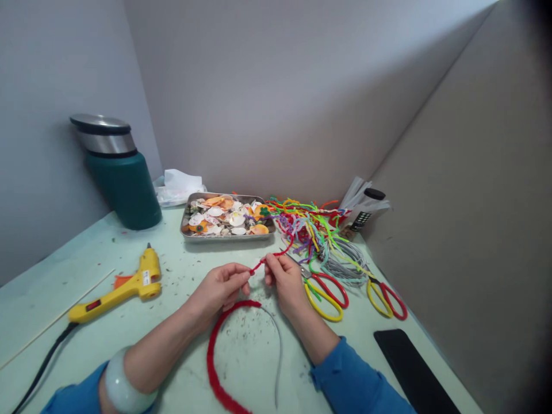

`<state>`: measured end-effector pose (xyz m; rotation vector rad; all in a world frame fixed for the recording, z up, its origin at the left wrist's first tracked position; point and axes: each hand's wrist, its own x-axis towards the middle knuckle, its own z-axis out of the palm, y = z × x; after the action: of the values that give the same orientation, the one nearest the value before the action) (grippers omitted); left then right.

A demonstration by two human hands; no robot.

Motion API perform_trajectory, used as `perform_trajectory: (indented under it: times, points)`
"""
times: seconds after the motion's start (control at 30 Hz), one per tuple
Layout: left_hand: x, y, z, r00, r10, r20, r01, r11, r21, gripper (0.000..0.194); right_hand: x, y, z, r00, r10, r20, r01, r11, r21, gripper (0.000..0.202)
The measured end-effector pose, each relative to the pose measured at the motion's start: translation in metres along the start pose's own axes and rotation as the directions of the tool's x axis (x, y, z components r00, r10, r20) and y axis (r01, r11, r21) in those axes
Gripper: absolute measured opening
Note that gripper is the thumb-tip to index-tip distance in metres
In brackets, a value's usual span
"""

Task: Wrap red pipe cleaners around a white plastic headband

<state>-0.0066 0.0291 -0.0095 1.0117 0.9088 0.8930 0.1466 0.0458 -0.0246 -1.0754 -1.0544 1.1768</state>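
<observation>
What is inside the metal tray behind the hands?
The metal tray holds a heap of shells, white and orange. The heap covers the tray's bottom, so whatever lies below is hidden.

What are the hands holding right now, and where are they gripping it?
Both hands pinch a red pipe cleaner: the left hand at its near end, by the headband, and the right hand just beyond.

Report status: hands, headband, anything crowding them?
Left hand and right hand pinch red pipe cleaner at headband top. Scissors just beside right hand.
</observation>
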Motion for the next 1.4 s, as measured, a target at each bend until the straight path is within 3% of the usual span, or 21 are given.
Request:
perform_trajectory:
  times: [0.17,0.27,0.47,0.57,0.73,0.8,0.87,0.93,1.1,1.3,1.4]
  points:
    - [0.0,0.002,0.0,1.0,0.01,-0.028,-0.007,0.996,0.09,0.029,-0.007,-0.002,0.007,0.99,0.021,0.137,-0.011,0.997,-0.075,0.024]
    - [0.001,0.001,0.0,0.999,0.014,-0.035,-0.01,0.993,0.12,0.028,-0.009,-0.001,0.007,0.988,0.023,0.152,-0.013,0.998,-0.066,0.023]
    - [0.0,0.001,-0.003,0.995,0.039,0.089,-0.05,0.992,0.115,0.026,-0.007,-0.002,0.001,0.948,0.101,0.302,-0.141,0.984,0.112,0.021]
    - [0.0,0.003,-0.002,0.999,0.022,0.046,-0.028,0.99,0.141,0.026,-0.003,-0.003,-0.001,0.956,0.114,0.269,-0.15,0.982,0.118,0.025]
    - [-0.001,0.006,0.002,0.999,-0.035,-0.005,0.035,0.975,0.219,0.028,0.007,-0.004,-0.007,0.994,0.077,0.082,-0.097,0.957,0.273,0.032]
    - [-0.003,0.007,0.004,1.0,-0.023,0.007,0.02,0.97,0.24,0.028,0.009,-0.007,-0.009,0.992,0.083,0.095,-0.109,0.945,0.309,0.034]
    - [-0.004,0.008,0.005,1.0,0.023,-0.003,-0.021,0.969,0.247,0.029,0.007,-0.01,-0.011,0.978,0.101,0.181,-0.151,0.946,0.288,0.037]
    - [-0.005,0.009,0.005,0.996,0.08,-0.038,-0.069,0.969,0.237,0.031,0.002,-0.013,-0.012,0.938,0.146,0.313,-0.219,0.953,0.211,0.04]
    - [-0.005,0.009,0.005,0.991,0.089,-0.102,-0.07,0.981,0.18,0.042,-0.009,-0.015,-0.008,0.765,0.305,0.567,-0.359,0.933,-0.017,0.047]
    - [-0.006,0.01,0.005,0.984,0.129,-0.123,-0.108,0.981,0.163,0.048,-0.014,-0.014,-0.004,0.635,0.385,0.67,-0.421,0.899,-0.118,0.052]
    - [-0.005,0.01,0.004,0.973,0.162,-0.162,-0.135,0.977,0.167,0.043,-0.015,-0.017,-0.003,0.611,0.411,0.677,-0.417,0.894,-0.167,0.05]
